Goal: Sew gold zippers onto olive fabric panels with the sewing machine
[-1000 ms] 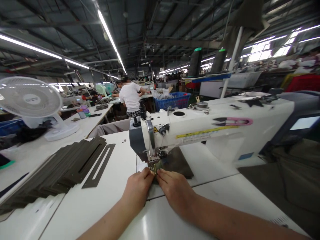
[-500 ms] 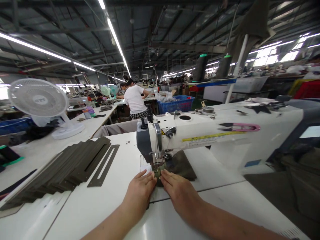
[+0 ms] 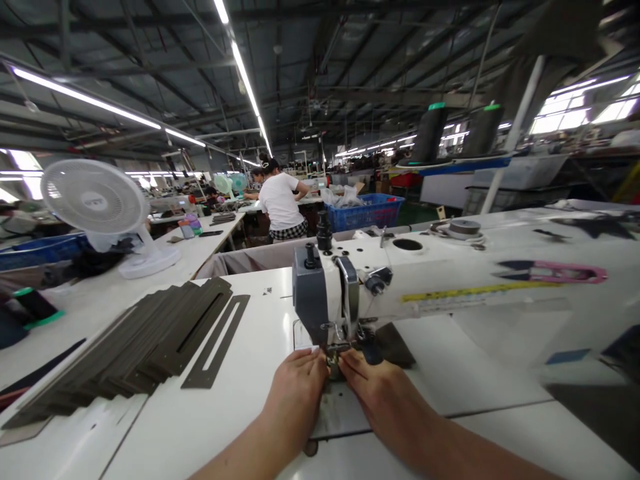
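Note:
The white sewing machine point(image 3: 450, 267) stands across the middle and right. Just left of its needle, my left hand point(image 3: 299, 387) presses close to the small dark piece under the presser foot, fingers together. On the other side, my right hand point(image 3: 383, 393) bears on the same spot with its fingers bunched. Dark fabric point(image 3: 395, 345) lies behind the needle, partly hidden by the machine head. What the fingertips hold is too small to make out.
Stacked dark slotted pieces point(image 3: 135, 340) and a single one point(image 3: 217, 343) lie left on the white table. Further off are a fan point(image 3: 95, 200), a blue crate point(image 3: 365, 212) and a person in white point(image 3: 283, 203). Pink snips point(image 3: 567, 271) rest against the machine.
The view has shifted, so the machine appears larger and further right. My hands remain at the needle, with the fingers more bunched. Less of the dark fabric behind the needle shows.

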Available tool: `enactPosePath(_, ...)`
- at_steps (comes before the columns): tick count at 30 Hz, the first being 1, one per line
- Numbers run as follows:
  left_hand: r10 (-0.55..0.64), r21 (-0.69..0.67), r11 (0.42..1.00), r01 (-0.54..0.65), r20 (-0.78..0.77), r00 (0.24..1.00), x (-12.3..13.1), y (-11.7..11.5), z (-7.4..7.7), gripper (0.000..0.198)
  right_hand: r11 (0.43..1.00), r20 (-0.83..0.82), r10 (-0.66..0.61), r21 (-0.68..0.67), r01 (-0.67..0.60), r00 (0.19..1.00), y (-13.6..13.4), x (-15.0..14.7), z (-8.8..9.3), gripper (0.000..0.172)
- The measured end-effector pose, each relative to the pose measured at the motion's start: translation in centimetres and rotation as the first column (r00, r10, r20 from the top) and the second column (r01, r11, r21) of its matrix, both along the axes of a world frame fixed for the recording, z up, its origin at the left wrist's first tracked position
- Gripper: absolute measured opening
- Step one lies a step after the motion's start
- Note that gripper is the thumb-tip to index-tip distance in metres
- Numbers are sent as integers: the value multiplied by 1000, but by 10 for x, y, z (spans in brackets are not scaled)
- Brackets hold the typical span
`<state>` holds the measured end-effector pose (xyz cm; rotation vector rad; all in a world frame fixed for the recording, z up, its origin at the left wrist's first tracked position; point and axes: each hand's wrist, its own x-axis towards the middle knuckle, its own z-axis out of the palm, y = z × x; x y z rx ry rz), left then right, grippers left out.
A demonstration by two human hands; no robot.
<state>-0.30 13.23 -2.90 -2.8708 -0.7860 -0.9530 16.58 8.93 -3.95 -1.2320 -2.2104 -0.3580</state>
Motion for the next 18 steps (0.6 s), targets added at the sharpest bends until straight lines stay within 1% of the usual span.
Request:
enactPosePath(4, 33, -12, 999, -34, -31, 999, -1, 2, -4, 14, 999, -28, 18, -33, -19, 999, 2, 0, 0, 29)
enactPosePath(8, 18, -26, 999, -21, -84, 996, -1, 1, -1, 13, 998, -88, 29, -55, -34, 996, 5, -3, 1, 32)
enactPosePath(11, 14, -13, 1000, -15, -111, 994, -1, 1, 1, 12, 995, -138, 24, -93, -37, 990, 7, -4, 2, 34)
enactPosePath(16, 22, 13, 1000, -20, -122, 992, -2, 1, 1, 8, 996, -117, 46, -74, -55, 992, 8, -2, -1, 35)
enactPosePath(18, 30, 5, 1000, -30, -119, 992, -1, 1, 2, 7, 995, -120, 35, -84, -45, 992, 8, -2, -2, 36)
